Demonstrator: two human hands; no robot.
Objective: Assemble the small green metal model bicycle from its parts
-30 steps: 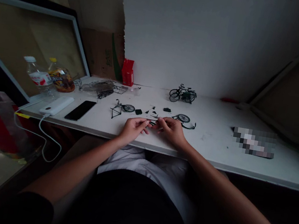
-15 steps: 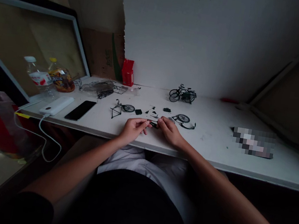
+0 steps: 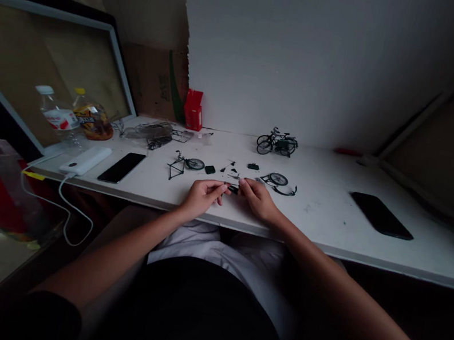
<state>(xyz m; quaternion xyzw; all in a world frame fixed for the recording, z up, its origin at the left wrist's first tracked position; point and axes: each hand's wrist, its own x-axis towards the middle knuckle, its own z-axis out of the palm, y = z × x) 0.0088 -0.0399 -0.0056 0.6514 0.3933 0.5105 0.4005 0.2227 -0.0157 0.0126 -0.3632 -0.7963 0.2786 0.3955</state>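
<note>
Near the table's front edge, my left hand [image 3: 204, 194] and my right hand [image 3: 257, 198] face each other with their fingers closed on a small dark model part [image 3: 233, 189] between them. Its exact kind is too small to make out. To the left lies a model bicycle frame [image 3: 176, 168] with a wheel [image 3: 195, 164], beside a dark green flat piece [image 3: 209, 170]. Past my right hand are another spoked wheel [image 3: 278, 179] and a curved dark part [image 3: 285, 191]. Several tiny pieces and a dark green part [image 3: 253, 166] lie just beyond my fingers.
A built model bicycle [image 3: 277, 142] stands at the back. On the left are a phone [image 3: 122, 167], a white power bank [image 3: 86, 160] with a cable, bottles [image 3: 93, 117], plastic wrapping [image 3: 150, 133] and a red box [image 3: 194, 110]. A black phone [image 3: 382, 215] lies right on the table [image 3: 312, 231].
My hands stay almost in the same place, still holding the small part. The pieces on the table have not visibly moved.
</note>
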